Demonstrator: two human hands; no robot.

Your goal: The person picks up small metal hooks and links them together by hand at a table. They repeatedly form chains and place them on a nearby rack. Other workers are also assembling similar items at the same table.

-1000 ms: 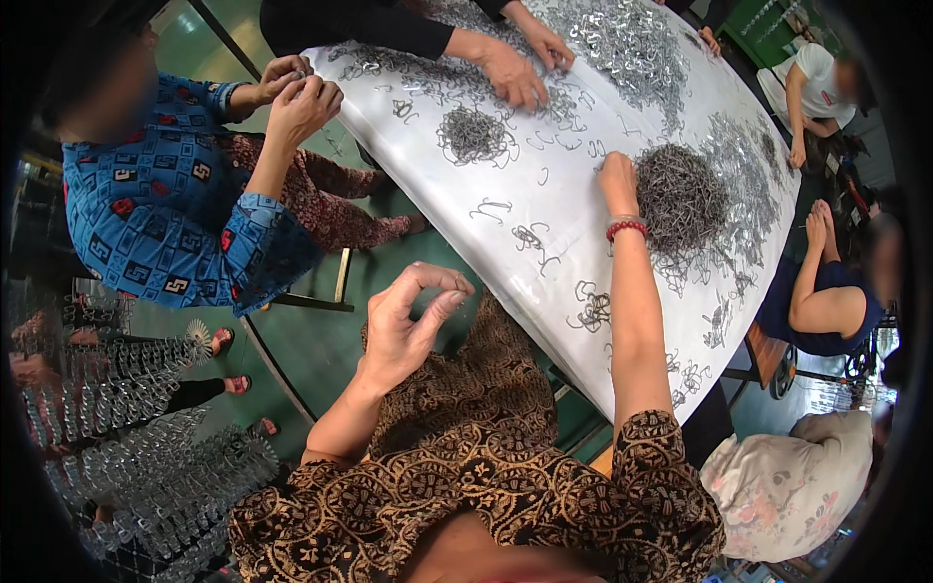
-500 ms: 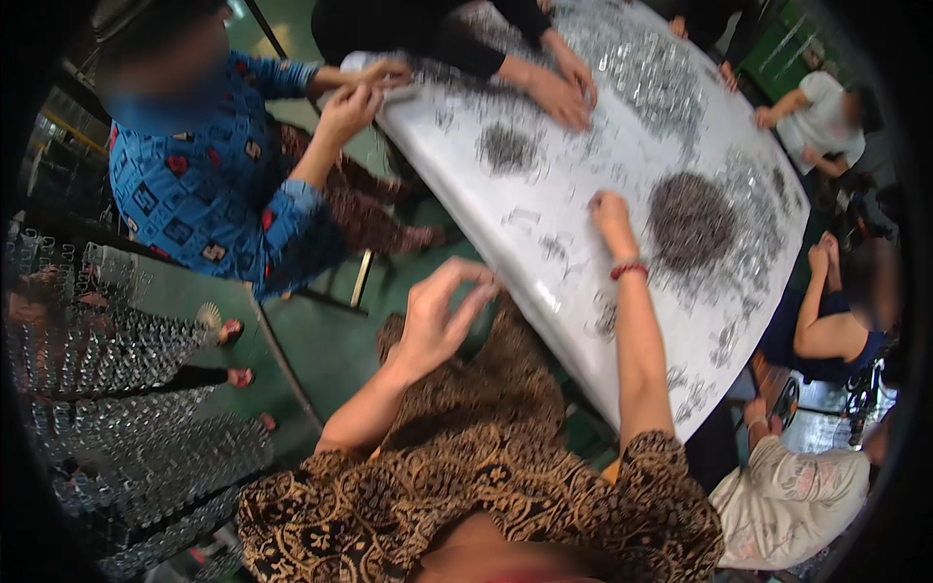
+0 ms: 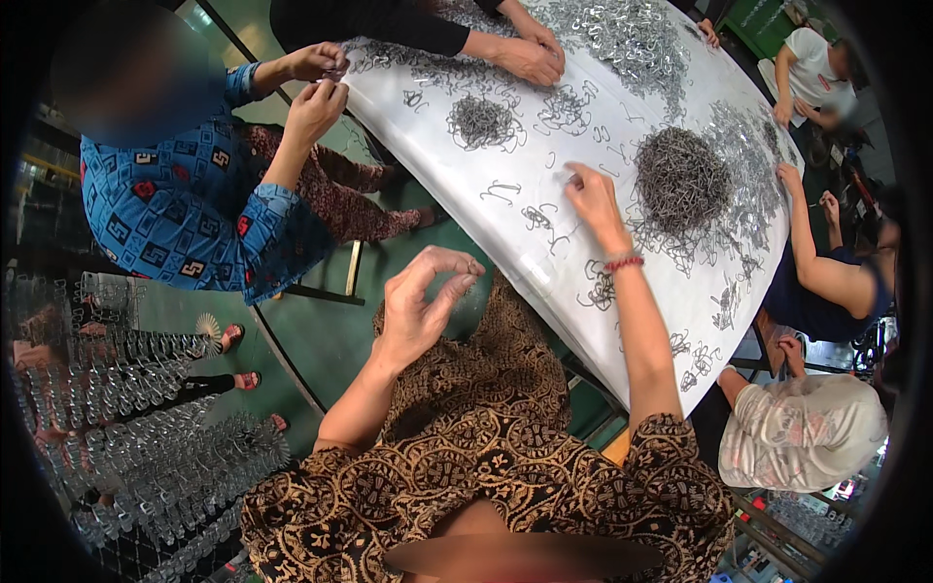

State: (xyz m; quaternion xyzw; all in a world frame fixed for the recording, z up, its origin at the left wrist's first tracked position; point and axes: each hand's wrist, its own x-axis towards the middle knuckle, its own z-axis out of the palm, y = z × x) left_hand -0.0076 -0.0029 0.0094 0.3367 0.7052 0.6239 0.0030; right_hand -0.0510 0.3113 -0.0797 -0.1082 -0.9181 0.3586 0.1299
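My left hand [image 3: 423,311] is raised off the white table [image 3: 544,272], over my patterned lap. Its thumb and fingertips curl toward each other; whether anything small sits between them is not visible. My right hand [image 3: 593,199], with a red bracelet at the wrist, reaches out flat over the table. Its fingertips touch loose bent wire pieces [image 3: 539,219] left of a big round heap of wire pieces [image 3: 680,180]. A smaller heap [image 3: 478,119] lies farther off.
A person in a blue patterned top [image 3: 194,214] sits at the left, hands at the table edge. Another person's hands [image 3: 525,53] work at the far side, with more people [image 3: 826,272] at the right. Racks of strung wire pieces [image 3: 126,408] stand at the lower left.
My right hand has moved left from the edge of the big heap to the loose wire pieces. My left hand stays raised, its fingers curling closer together.
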